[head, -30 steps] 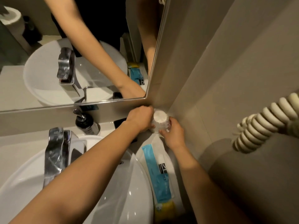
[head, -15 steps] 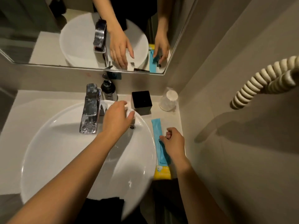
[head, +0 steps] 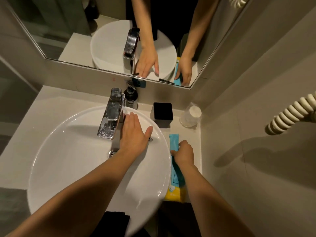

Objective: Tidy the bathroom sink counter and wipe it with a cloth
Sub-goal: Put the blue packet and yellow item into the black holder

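A round white basin [head: 68,159] sits on the beige counter [head: 51,100]. My left hand [head: 133,134] hovers flat and open over the basin's far side, just right of the chrome tap [head: 111,113]. My right hand [head: 183,153] is closed on a long blue and yellow packet [head: 174,171] that lies on the narrow counter strip right of the basin. At the back of that strip stand a black square box [head: 162,111] and an upside-down clear plastic cup [head: 190,115]. No cloth is visible.
A dark soap pump bottle [head: 130,98] stands behind the tap. A mirror [head: 102,31] runs along the back wall. A coiled white cord [head: 290,112] hangs from the right wall. The wall closely bounds the counter strip on the right.
Both hands left the cup in the back corner. My left hand moved over the basin beside the tap, and my right hand came down onto the blue packet. The view pulled back and up.
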Demonstrator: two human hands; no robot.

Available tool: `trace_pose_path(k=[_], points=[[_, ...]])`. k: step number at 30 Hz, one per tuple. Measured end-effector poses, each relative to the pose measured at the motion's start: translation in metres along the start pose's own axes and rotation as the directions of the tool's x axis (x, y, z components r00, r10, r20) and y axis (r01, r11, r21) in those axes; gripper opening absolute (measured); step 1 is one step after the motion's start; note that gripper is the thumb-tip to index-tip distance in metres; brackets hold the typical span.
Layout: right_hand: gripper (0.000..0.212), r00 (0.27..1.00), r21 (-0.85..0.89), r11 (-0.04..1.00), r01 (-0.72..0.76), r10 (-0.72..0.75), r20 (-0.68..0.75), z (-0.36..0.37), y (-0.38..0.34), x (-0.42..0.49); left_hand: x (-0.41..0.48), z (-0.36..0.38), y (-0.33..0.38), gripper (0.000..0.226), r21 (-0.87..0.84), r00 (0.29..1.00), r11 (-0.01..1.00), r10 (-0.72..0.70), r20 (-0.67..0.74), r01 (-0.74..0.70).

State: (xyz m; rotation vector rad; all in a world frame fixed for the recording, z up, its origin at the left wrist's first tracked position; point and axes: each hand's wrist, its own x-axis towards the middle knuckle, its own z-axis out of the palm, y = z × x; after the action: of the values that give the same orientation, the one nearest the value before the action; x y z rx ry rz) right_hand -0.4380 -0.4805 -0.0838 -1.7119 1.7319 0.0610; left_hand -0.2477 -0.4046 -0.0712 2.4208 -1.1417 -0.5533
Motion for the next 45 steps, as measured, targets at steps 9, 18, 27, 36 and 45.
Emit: trace_pose_path(k=[9,18,27,36,45], points=[[0.019,0.996,0.356,0.932,0.069,-0.048,-0.069,-0.017,0.010,-0.003,-0.001,0.018,-0.003,0.081,0.148,0.999,0.989,0.016,-0.033,-0.011],[0.015,0.883,0.570,0.691,0.445,-0.235,-0.405,-0.083,-0.037,-0.031,0.001,0.025,-0.007,0.081,0.169,0.998,0.985,0.036,-0.056,-0.026],[0.017,0.758,0.565,0.506,0.652,-0.408,-0.509,-0.116,-0.137,-0.009,0.002,0.023,-0.006,0.082,0.156,0.998,0.987,0.039,-0.048,-0.031],[0.010,0.835,0.512,0.662,0.548,-0.465,-0.293,-0.072,-0.134,0.031,0.003,0.026,-0.008,0.083,0.158,0.997,0.987,0.034,-0.068,-0.023],[0.010,0.908,0.474,0.776,0.415,-0.387,-0.161,-0.049,-0.129,0.044,0.004,0.027,-0.008,0.083,0.172,0.997,0.985,0.030,-0.073,-0.018]])
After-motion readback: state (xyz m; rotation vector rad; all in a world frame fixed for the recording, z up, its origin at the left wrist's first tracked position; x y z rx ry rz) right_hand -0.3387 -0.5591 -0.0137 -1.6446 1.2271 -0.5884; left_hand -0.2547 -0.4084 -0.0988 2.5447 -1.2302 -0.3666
